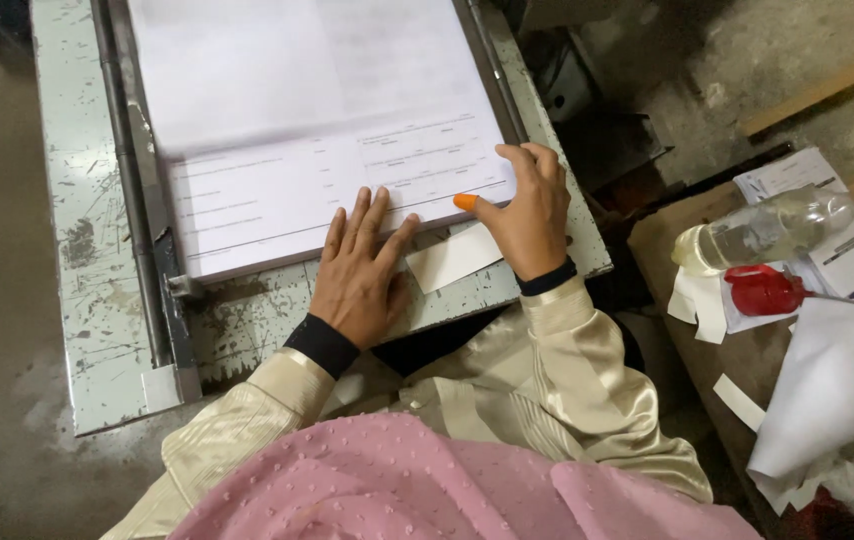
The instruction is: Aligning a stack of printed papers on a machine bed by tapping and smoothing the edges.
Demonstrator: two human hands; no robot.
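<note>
Left hand [359,272] lies spread flat and right hand [530,215] cupped open on smooth white paper stack [277,190].

We note the paper stack [317,130] lying on the metal table [87,250], left hand [359,270] flat on its near edge, right hand [532,215] at its right corner, a paper slip [452,258] between them, a bottle [762,232] on the bench to the right.

Thick stack of printed white sheets [327,150] lying flat on the worn metal table [87,250], top sheet curling upward.
</note>
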